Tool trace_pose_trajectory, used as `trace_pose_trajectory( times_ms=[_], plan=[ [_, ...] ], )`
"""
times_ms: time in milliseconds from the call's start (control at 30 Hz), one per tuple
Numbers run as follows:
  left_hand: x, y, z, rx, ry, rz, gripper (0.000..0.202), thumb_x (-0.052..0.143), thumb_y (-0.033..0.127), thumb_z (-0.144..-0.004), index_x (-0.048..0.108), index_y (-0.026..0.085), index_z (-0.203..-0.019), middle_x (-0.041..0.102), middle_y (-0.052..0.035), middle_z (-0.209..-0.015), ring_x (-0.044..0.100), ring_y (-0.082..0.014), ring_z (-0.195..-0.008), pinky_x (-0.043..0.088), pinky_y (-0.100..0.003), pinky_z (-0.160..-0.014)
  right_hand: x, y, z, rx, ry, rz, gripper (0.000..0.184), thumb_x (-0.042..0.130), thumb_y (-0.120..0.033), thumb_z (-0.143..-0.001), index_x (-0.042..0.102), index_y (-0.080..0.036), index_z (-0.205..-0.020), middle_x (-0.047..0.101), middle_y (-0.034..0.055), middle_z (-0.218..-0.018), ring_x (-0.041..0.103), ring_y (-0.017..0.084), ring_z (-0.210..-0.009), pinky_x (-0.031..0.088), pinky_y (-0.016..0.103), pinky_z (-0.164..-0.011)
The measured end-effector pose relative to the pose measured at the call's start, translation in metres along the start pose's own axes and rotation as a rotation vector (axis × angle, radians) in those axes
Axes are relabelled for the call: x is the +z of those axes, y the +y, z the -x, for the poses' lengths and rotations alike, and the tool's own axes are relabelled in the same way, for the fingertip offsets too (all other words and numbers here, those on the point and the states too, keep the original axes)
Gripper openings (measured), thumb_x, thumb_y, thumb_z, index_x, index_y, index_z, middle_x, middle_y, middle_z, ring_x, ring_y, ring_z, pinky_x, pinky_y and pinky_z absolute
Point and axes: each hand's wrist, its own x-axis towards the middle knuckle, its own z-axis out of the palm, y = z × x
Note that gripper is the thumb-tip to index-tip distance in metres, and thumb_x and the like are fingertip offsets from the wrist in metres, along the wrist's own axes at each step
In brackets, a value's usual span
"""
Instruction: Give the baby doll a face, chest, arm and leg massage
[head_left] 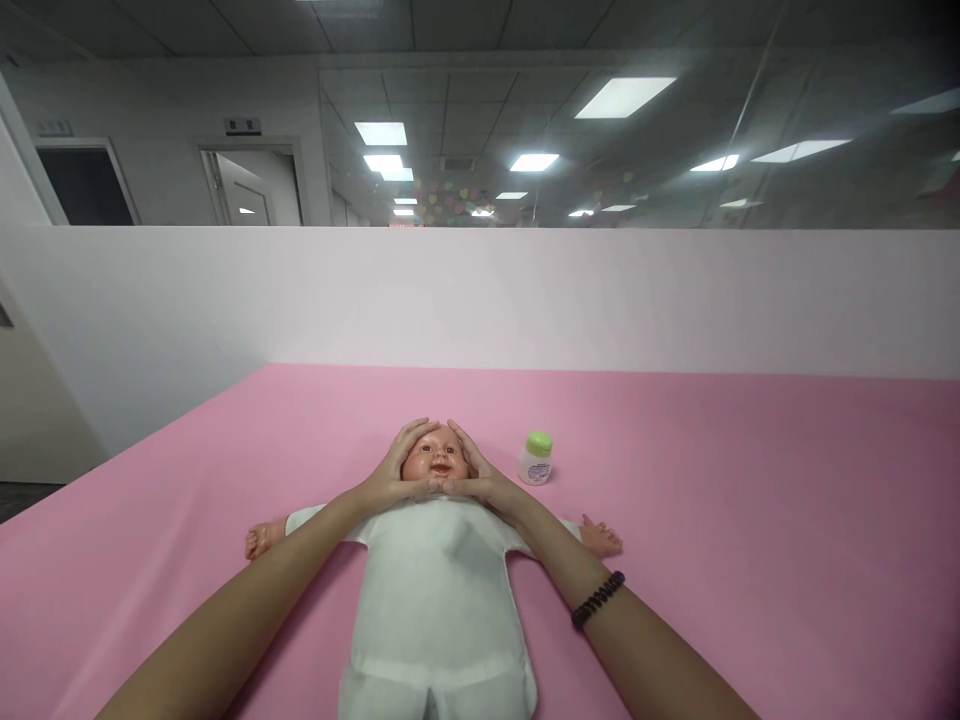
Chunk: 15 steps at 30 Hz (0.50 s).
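A baby doll (439,590) in a white bodysuit lies on its back on the pink surface (750,520), head pointing away from me and arms spread. My left hand (390,470) cups the left side of the doll's head (433,458), fingers curved over its crown. My right hand (476,470) cups the other side the same way. Both thumbs meet under the doll's chin. A dark bead bracelet (598,599) sits on my right wrist. A small white bottle with a green cap (535,459) stands just right of the head, apart from my right hand.
A white partition wall (525,300) runs along the far edge of the pink surface. Beyond it are an office ceiling with lit panels and two doorways (255,185) at the back left. The pink surface drops off at its left edge (112,460).
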Motion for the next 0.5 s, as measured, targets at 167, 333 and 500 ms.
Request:
trace_pose_trajectory(
  times_ms=[167,333,500],
  plan=[
    [-0.002,-0.004,0.0,-0.006,-0.018,0.024,0.079,0.075,0.05,-0.082,0.04,0.035,-0.151,0.025,-0.0059,-0.162,0.017,-0.0308,-0.154,0.02,-0.049,-0.127,-0.002,0.003,-0.005,0.006,0.009,-0.015,0.118,0.085,-0.024,-0.071,0.01,-0.043,-0.16,0.013,0.0035,-0.169,0.034,0.029,-0.149,0.03,0.048,-0.12],
    [-0.004,-0.005,0.001,0.005,-0.035,0.027,0.079,0.072,0.055,-0.083,0.039,0.034,-0.152,0.024,-0.0061,-0.163,0.013,-0.0334,-0.155,0.017,-0.051,-0.127,0.001,-0.001,-0.001,0.008,0.023,-0.007,0.115,0.084,-0.025,-0.071,0.013,-0.044,-0.159,0.008,0.0017,-0.17,0.031,0.029,-0.15,0.031,0.047,-0.12],
    [-0.001,0.001,0.001,0.012,-0.005,-0.031,0.087,0.079,0.05,-0.078,0.037,0.032,-0.152,0.026,-0.0096,-0.161,0.019,-0.0335,-0.153,0.023,-0.051,-0.126,0.007,-0.007,0.013,0.022,0.025,0.015,0.114,0.086,-0.03,-0.072,0.013,-0.046,-0.159,0.002,-0.0002,-0.17,0.027,0.03,-0.152,0.034,0.048,-0.118]
  ],
)
